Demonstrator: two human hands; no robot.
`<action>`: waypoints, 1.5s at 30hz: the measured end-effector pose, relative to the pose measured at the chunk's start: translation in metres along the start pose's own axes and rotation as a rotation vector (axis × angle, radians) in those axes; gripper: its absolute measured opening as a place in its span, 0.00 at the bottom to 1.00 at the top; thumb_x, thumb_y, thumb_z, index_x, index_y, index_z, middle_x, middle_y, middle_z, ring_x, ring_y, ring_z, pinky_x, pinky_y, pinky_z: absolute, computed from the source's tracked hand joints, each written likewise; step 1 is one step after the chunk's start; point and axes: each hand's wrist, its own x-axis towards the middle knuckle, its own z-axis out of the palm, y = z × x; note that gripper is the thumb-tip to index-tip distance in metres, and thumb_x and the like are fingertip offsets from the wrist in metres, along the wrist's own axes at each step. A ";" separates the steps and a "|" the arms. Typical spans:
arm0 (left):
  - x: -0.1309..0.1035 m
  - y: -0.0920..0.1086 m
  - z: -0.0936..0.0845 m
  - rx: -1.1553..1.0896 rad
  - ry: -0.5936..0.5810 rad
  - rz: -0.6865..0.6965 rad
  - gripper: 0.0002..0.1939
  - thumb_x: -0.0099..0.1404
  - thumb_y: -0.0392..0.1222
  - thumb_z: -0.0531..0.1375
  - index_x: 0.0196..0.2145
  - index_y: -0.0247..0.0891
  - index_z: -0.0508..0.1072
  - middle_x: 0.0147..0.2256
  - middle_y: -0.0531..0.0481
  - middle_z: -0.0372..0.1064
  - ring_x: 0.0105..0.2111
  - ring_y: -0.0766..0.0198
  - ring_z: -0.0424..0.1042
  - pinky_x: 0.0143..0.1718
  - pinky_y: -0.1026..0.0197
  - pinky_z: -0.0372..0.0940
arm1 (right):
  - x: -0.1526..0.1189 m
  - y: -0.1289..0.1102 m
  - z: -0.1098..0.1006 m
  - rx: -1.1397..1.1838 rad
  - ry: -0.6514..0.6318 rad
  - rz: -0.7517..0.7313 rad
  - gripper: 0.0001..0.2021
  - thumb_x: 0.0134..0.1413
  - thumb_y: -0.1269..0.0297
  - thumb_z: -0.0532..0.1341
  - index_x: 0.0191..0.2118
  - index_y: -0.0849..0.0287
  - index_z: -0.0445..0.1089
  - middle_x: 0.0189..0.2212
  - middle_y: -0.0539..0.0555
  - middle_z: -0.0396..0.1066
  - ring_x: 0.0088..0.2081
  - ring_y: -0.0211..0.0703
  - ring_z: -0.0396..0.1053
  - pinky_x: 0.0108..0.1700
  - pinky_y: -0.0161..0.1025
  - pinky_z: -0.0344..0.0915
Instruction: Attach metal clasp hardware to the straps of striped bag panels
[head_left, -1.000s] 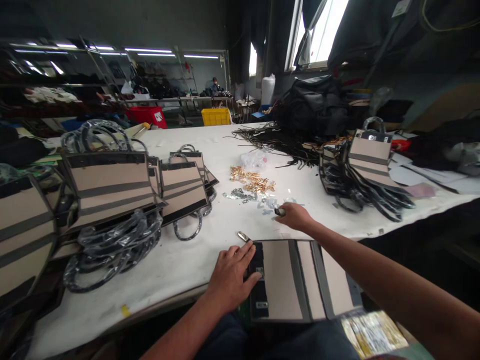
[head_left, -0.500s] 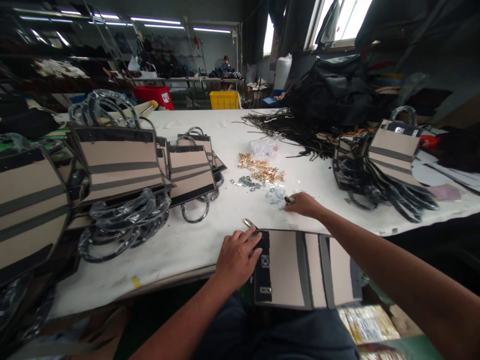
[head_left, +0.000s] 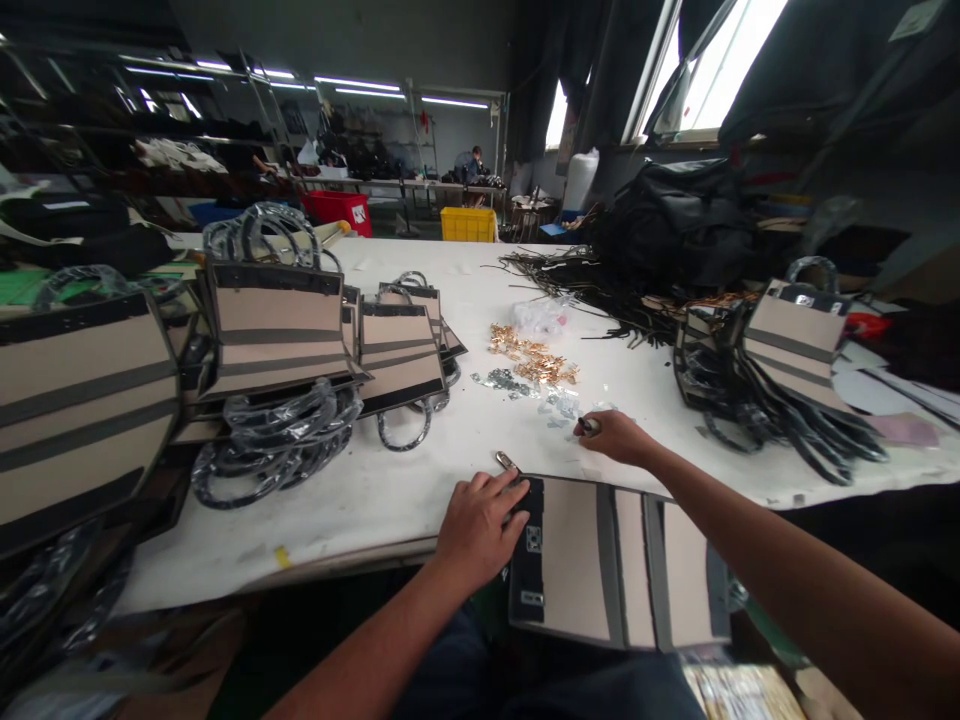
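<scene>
A beige panel with dark bands [head_left: 574,560] lies over the front table edge, two small metal plates on its black left strip. My left hand [head_left: 484,520] rests on that strip's upper left corner, fingers spread. A small metal clasp [head_left: 505,460] sticks out just beyond its fingertips. My right hand [head_left: 611,437] is closed around a small dark-tipped tool [head_left: 589,426], low over the white table beside clear plastic pieces [head_left: 562,403]. Farther back lie gold metal parts [head_left: 551,368] and silver metal pieces [head_left: 501,381].
Stacks of similar panels with plastic-wrapped handles stand at left [head_left: 277,310] and right [head_left: 791,330]. Dark cords [head_left: 577,275] and a clear plastic bag [head_left: 538,316] lie at the back. A yellow crate [head_left: 467,224] and a distant person are beyond the table.
The camera view has shifted, so the scene sits lower and slightly to the right. My left hand stays on the panel's corner, and my right hand still grips the small tool near the plastic pieces.
</scene>
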 end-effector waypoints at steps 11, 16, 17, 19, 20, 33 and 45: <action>0.004 -0.002 0.004 -0.013 -0.008 -0.019 0.22 0.71 0.46 0.64 0.62 0.49 0.75 0.63 0.53 0.72 0.54 0.50 0.70 0.50 0.44 0.66 | -0.035 -0.076 0.022 0.362 -0.462 -0.085 0.10 0.42 0.66 0.66 0.33 0.60 0.80 0.21 0.47 0.72 0.24 0.38 0.68 0.28 0.33 0.64; 0.005 -0.002 0.004 -0.035 -0.009 -0.042 0.26 0.69 0.47 0.66 0.64 0.46 0.72 0.63 0.50 0.72 0.54 0.49 0.70 0.51 0.45 0.66 | -0.030 -0.082 0.034 0.299 -0.456 -0.050 0.09 0.41 0.67 0.66 0.32 0.59 0.80 0.19 0.46 0.72 0.24 0.38 0.69 0.28 0.32 0.64; 0.005 -0.002 0.004 -0.036 -0.010 -0.042 0.26 0.69 0.46 0.65 0.64 0.46 0.72 0.63 0.50 0.72 0.55 0.49 0.70 0.51 0.45 0.66 | -0.029 -0.082 0.036 0.273 -0.449 -0.044 0.09 0.41 0.68 0.66 0.32 0.59 0.80 0.19 0.46 0.72 0.24 0.38 0.69 0.28 0.32 0.64; 0.005 -0.001 0.004 -0.038 -0.010 -0.041 0.26 0.69 0.46 0.65 0.64 0.46 0.72 0.63 0.50 0.72 0.55 0.49 0.70 0.51 0.45 0.66 | -0.029 -0.083 0.037 0.238 -0.437 -0.040 0.08 0.41 0.68 0.66 0.32 0.58 0.80 0.19 0.46 0.72 0.24 0.38 0.70 0.28 0.32 0.65; 0.005 -0.001 0.003 -0.038 -0.009 -0.040 0.26 0.69 0.46 0.65 0.64 0.46 0.72 0.63 0.50 0.72 0.54 0.49 0.70 0.51 0.45 0.66 | -0.029 -0.083 0.038 0.225 -0.433 -0.040 0.08 0.41 0.68 0.66 0.32 0.58 0.80 0.19 0.46 0.73 0.24 0.38 0.70 0.28 0.32 0.65; 0.003 -0.002 0.003 -0.034 -0.009 -0.036 0.26 0.69 0.47 0.65 0.64 0.46 0.72 0.64 0.51 0.71 0.55 0.49 0.70 0.50 0.45 0.66 | -0.032 -0.095 0.035 -0.081 -0.400 -0.093 0.06 0.48 0.66 0.65 0.33 0.58 0.80 0.21 0.49 0.74 0.27 0.41 0.72 0.28 0.34 0.59; 0.008 0.002 -0.002 -0.069 -0.025 -0.093 0.25 0.67 0.45 0.67 0.62 0.45 0.73 0.59 0.47 0.75 0.56 0.49 0.71 0.55 0.46 0.65 | -0.044 -0.085 0.049 -0.295 -0.224 -0.112 0.10 0.54 0.56 0.67 0.38 0.54 0.78 0.41 0.57 0.80 0.41 0.51 0.75 0.34 0.37 0.56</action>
